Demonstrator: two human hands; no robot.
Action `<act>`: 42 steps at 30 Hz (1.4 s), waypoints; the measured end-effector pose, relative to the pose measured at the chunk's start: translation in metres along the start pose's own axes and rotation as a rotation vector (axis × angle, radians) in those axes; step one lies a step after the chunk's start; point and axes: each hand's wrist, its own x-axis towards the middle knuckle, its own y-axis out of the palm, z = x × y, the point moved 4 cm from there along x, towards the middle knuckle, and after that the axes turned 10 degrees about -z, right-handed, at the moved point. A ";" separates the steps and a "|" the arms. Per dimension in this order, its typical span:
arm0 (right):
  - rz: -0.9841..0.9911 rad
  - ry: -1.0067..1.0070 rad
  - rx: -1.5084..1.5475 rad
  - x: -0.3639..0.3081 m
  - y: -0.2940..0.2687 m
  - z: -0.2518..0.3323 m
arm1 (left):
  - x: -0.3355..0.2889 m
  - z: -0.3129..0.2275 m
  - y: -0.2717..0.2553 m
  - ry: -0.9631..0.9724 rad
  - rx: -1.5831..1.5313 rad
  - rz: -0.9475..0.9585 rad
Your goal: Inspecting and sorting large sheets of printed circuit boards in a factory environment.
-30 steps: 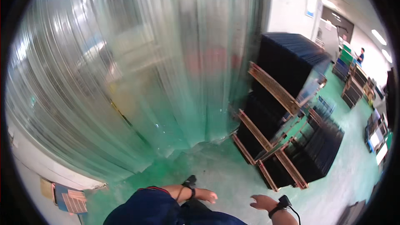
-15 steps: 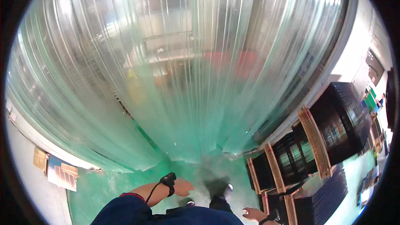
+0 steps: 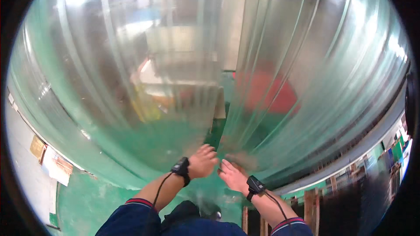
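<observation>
In front of me hangs a curtain of clear plastic strips (image 3: 284, 48), parted by a narrow gap in the middle. My left hand (image 3: 204, 161) reaches to the left side of that gap, its fingers stretched out and at or against the plastic. Close by on the right, my right hand (image 3: 233, 177) is open too, with its fingers extended toward the strips. A faint reflection of it shows in the plastic. Neither hand grips anything visible. Each wrist wears a black strapped device with a cord, the left one (image 3: 180, 169) and the right one (image 3: 255, 186).
Through the plastic, blurred, appear a red object (image 3: 273, 91), a yellow object (image 3: 148, 105) and a pale box-like shape (image 3: 181, 76). Wooden pallets (image 3: 311, 207) with dark stacks stand lower right. A white wall (image 3: 26, 166) runs along the left; the floor (image 3: 94, 201) is green.
Both hands have risen from low near my body to the curtain and come close together. I am nearer to the curtain, and a gap shows between its strips.
</observation>
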 end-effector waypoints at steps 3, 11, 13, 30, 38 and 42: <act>0.062 0.054 -0.167 -0.001 0.008 -0.093 | 0.002 0.079 -0.008 -0.205 0.196 0.048; 0.140 0.507 -0.580 -0.053 -0.051 -0.287 | -0.127 0.235 0.014 -0.683 0.559 0.196; 0.190 0.678 -0.631 -0.071 -0.073 -0.316 | -0.148 0.262 0.020 -1.048 0.510 0.490; 0.586 1.712 -0.149 -0.165 0.038 -0.580 | 0.081 0.330 0.262 -0.819 -0.517 0.890; 0.745 1.232 0.374 -0.057 0.097 -0.799 | 0.275 0.374 0.320 -0.797 -0.448 0.748; 0.526 1.128 0.235 0.031 0.094 -0.914 | 0.351 0.392 0.360 -0.906 -0.614 0.490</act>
